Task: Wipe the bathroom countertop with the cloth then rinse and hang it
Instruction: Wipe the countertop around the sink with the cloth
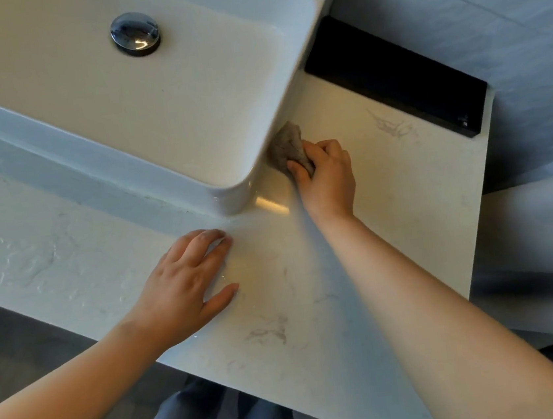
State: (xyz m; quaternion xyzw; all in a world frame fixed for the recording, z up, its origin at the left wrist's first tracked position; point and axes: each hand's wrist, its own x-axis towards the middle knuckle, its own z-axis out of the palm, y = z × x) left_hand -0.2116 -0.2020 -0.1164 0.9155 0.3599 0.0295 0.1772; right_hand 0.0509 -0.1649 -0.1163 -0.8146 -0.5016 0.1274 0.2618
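A crumpled grey-brown cloth (pixel 288 147) lies on the pale marble countertop (pixel 388 203), pressed up against the right side of the white basin (pixel 141 128). My right hand (pixel 328 177) grips the cloth, fingers curled over its near end. Flat on the countertop near the basin's front corner rests my left hand (pixel 187 285), fingers spread and holding nothing. Wet patches show on the countertop to the left.
A chrome drain plug (pixel 135 34) sits in the basin. A black recess (pixel 397 75) runs along the wall behind the counter's right part. Grey tiled wall stands at the right, and the counter's front edge is near my body.
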